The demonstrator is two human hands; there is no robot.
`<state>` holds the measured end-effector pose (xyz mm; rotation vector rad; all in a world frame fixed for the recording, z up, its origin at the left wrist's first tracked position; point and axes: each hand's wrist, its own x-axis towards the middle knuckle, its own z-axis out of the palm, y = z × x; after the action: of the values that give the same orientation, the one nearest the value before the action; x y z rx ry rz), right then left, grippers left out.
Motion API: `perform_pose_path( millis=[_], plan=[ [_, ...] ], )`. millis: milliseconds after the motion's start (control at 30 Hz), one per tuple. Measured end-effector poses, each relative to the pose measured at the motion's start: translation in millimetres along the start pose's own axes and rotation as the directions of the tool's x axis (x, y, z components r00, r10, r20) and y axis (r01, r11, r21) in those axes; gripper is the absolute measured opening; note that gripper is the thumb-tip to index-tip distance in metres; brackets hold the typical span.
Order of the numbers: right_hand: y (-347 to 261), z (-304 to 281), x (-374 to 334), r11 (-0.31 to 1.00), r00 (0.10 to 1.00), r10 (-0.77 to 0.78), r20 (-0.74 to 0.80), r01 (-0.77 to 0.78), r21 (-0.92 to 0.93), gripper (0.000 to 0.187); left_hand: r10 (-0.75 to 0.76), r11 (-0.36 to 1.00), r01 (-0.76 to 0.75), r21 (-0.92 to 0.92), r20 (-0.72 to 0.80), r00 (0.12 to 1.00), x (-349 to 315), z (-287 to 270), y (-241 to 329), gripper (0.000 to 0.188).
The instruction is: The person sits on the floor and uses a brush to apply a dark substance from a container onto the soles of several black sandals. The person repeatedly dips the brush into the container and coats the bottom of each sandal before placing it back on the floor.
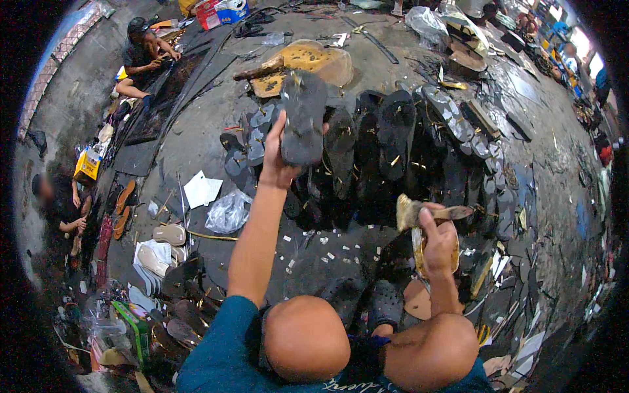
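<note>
My left hand [280, 154] is closed around a dark grey sandal sole [303, 118], held up in front of me over the rows on the floor. My right hand [440, 239] grips a brush [445, 214] by its wooden handle, the pale bristles pointing left. Just below the brush is a container with a yellowish rim [418, 252], partly hidden by my right hand. Beyond and between my hands, several black sandals [396, 134] stand close together in rows. Some of these, such as the grey-patterned sandals [449, 114], lie to the right.
A yellow-stained board [321, 59] with a stick on it lies beyond the sandals. Crumpled clear plastic [228, 211], white paper [202, 189] and beige soles [169, 234] are at left. Small white scraps [326, 239] dot the floor before my knees. Two people [141, 56] sit at the far left.
</note>
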<state>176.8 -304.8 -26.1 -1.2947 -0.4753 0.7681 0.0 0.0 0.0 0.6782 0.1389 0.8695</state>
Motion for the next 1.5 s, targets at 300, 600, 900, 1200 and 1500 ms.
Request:
perform_pose_path(
  millis=[300,600,900,1200,1500],
  plan=[
    [34.6,-25.4,0.0,0.996,0.994,0.050,-0.095,-0.057,-0.068,0.027,0.075,0.928,0.165,0.334,-0.600,0.796,-125.8,-46.2,-43.5,0.061],
    [79.9,-57.5,-12.9,0.946,0.985,0.173,-0.005,-0.168,-0.276,0.034,0.632,-0.663,0.670,0.335,-0.230,0.740,-402.0,-116.6,99.6,0.072],
    [90.3,-69.9,-27.2,0.965,0.984,0.161,0.073,-0.141,-0.220,0.035,0.519,-0.125,0.919,0.374,-0.765,0.382,-508.8,-182.1,174.6,0.065],
    [58.7,-114.8,-22.1,0.818,0.995,-0.056,-0.084,-0.003,-0.576,0.034,0.130,-0.544,0.228,0.807,-0.187,0.974,-285.6,-1.1,128.5,0.022],
    [78.2,-160.6,17.5,0.305,0.965,-0.242,-0.104,-0.026,-0.952,0.029,-0.364,0.180,-0.076,0.981,0.138,0.921,-164.5,-44.1,-49.3,0.023]
  ],
)
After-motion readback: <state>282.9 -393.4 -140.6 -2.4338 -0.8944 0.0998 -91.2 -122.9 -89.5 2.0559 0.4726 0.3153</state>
